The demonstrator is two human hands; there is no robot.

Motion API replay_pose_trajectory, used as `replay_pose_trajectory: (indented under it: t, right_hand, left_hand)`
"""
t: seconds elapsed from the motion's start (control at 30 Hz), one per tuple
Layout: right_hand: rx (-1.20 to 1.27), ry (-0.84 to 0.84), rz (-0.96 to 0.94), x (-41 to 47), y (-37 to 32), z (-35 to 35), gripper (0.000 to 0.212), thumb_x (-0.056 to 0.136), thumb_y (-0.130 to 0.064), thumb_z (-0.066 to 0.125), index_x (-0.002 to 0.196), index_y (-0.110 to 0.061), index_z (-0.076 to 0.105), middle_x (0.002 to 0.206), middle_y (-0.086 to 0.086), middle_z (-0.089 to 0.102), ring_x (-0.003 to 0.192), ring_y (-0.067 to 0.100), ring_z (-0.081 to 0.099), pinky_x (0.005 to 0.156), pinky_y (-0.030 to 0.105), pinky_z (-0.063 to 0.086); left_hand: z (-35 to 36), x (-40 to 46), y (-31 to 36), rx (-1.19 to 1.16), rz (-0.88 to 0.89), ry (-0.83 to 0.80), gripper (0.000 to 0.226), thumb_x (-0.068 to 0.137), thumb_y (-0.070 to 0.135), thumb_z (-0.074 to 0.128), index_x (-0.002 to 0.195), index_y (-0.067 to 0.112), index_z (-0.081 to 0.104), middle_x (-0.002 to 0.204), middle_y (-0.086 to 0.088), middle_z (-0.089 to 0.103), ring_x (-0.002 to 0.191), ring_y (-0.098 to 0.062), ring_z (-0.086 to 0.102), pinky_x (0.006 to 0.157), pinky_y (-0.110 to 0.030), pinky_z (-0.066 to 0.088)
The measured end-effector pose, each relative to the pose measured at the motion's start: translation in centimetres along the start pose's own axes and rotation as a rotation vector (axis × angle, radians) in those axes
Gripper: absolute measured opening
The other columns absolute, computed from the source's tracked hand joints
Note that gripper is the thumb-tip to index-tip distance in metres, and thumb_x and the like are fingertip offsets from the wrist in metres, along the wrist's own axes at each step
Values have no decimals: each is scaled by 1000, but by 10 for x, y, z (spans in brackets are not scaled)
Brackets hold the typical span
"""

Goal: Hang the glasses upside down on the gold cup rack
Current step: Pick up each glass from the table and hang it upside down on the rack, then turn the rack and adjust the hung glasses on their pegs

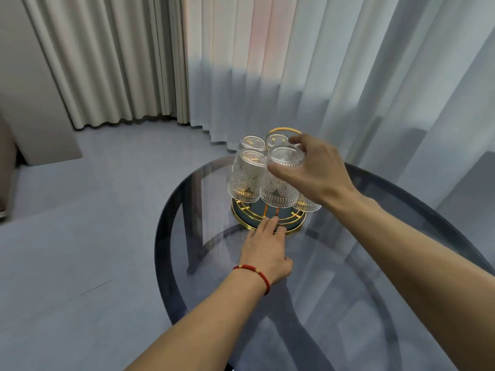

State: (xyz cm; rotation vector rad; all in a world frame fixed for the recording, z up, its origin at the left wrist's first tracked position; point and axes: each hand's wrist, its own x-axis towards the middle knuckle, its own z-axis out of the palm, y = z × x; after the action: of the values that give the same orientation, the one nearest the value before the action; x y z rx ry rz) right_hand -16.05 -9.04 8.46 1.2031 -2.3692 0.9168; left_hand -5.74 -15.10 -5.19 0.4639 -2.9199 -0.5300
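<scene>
The gold cup rack (294,226) stands on a round smoked-glass table (375,303), with a gold rim, a dark base and a gold loop handle on top. Several clear embossed glasses hang on it upside down; one (245,180) is at the left front. My right hand (316,170) grips the upturned base of the front glass (281,183), which sits over the rack, tilted slightly. My left hand (267,250), with a red cord bracelet on the wrist, lies flat on the table, its fingertips touching the rack's gold rim. Another glass (308,206) shows partly behind my right wrist.
Sheer white curtains (334,76) hang close behind the table and beige drapes (107,62) hang to the left. Grey floor (80,236) spreads out on the left. The table's dark legs show through the glass top.
</scene>
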Motion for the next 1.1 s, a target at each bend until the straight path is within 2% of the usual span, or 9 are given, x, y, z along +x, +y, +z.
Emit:
replay_pose_trajectory:
  t: [0.1, 0.27, 0.47, 0.57, 0.7, 0.83, 0.93, 1.03, 1.1]
  right_hand:
    - [-60, -9, 0, -3, 10, 19, 70, 74, -66, 71, 125, -18, 67, 119, 2, 72, 114, 24, 56, 95, 45, 48]
    - [-221, 23, -35, -7, 22, 35, 70, 75, -79, 57, 120, -27, 69, 111, -3, 73, 112, 22, 50, 90, 41, 35]
    - [-353, -18, -56, -11, 24, 37, 74, 84, -83, 41, 124, -28, 70, 124, -3, 69, 118, 23, 47, 90, 43, 31]
    - [-288, 41, -55, -20, 28, 33, 63, 92, -72, 41, 129, -27, 67, 132, -4, 63, 124, 23, 48, 94, 42, 27]
    - [-114, 197, -17, -39, 52, 19, 42, 96, -39, 52, 132, -20, 63, 138, 1, 60, 130, 23, 51, 109, 44, 33]
    - [57, 104, -20, -56, 84, 8, 48, 95, -19, 61, 143, -18, 55, 148, 3, 55, 140, 20, 46, 116, 47, 36]
    - [73, 120, -60, -57, 94, 7, 51, 91, -21, 61, 142, -22, 56, 147, 0, 57, 138, 19, 48, 114, 48, 39]
    - [42, 65, -100, -50, 87, 10, 56, 88, -30, 59, 144, -26, 53, 153, -2, 50, 141, 18, 43, 114, 41, 32]
    - [-29, 16, -146, -43, 83, 14, 55, 88, -33, 58, 142, -27, 54, 153, -2, 50, 144, 20, 40, 117, 43, 30]
  left_hand:
    - [1, 0, 3, 1, -8, -8, 66, 88, 29, 62, 148, 12, 39, 166, -7, 13, 153, -25, 5, 122, -45, 17]
    - [3, 0, 5, 11, -13, -15, 66, 87, 27, 63, 146, 11, 40, 165, -9, 13, 152, -27, 5, 122, -46, 19]
    - [6, 1, 3, 24, -13, 10, 64, 86, 28, 63, 145, 13, 43, 163, -8, 20, 151, -27, 10, 120, -46, 24]
    - [9, 1, 1, 27, -6, 58, 63, 88, 31, 60, 146, 15, 41, 162, -7, 23, 150, -26, 13, 119, -45, 26]
    - [18, -1, -2, 12, 13, 118, 66, 92, 43, 52, 151, 22, 33, 164, -3, 23, 150, -23, 13, 115, -46, 29]
    - [27, -1, -3, 82, 40, 131, 65, 91, 56, 41, 151, 33, 32, 166, 5, 17, 150, -24, 8, 111, -49, 29]
    - [36, -3, -2, 127, 43, 129, 62, 91, 62, 32, 148, 39, 35, 168, 6, 9, 152, -28, 2, 113, -54, 22]
    - [43, -4, 1, 177, 33, 140, 61, 91, 63, 28, 147, 41, 38, 168, 6, 6, 152, -32, -1, 113, -59, 19]
    - [44, -2, 1, 186, 27, 142, 62, 91, 63, 27, 147, 41, 38, 168, 6, 7, 152, -32, 0, 113, -60, 20]
